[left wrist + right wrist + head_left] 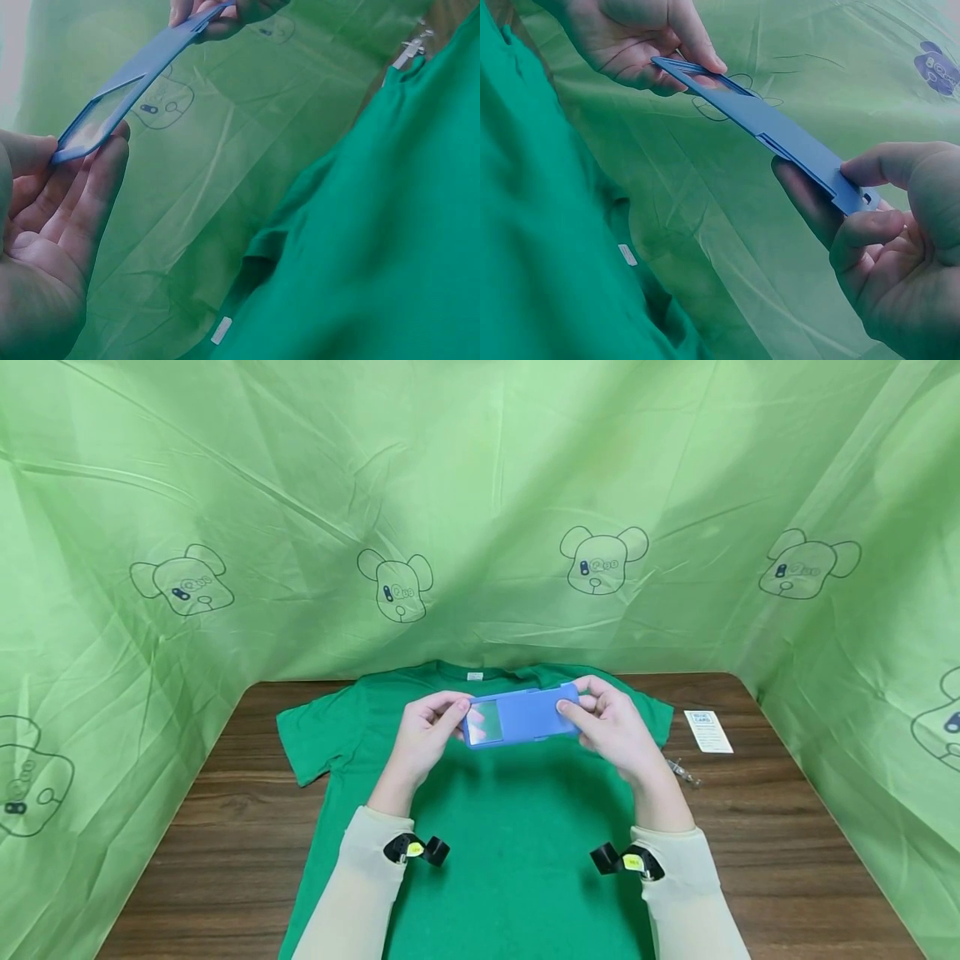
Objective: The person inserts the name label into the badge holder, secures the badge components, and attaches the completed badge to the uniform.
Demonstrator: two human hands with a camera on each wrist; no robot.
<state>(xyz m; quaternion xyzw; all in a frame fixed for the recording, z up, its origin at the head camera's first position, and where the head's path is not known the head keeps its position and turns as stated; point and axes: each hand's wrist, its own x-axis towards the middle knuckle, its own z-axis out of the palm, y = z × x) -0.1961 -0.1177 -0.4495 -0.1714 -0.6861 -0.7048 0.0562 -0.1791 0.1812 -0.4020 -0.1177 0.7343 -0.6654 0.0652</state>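
Note:
A flat blue badge holder (531,714) with a clear window at its left end is held up above a green T-shirt (517,827). My left hand (422,733) pinches the window end, thumb on top and fingers beneath, as the left wrist view also shows. At the other end, my right hand (613,727) grips the solid blue part between thumb and fingers. A small slot shows near that end of the badge holder (780,127) in the right wrist view. Through the window the green of the shirt and some fingers are visible.
The T-shirt lies spread on a dark wooden table (232,810), its collar away from me. Right of it lie a white printed card (708,732) and a small clear-and-metal clip (684,773). Green fabric curtains (480,510) with printed bear heads surround the table.

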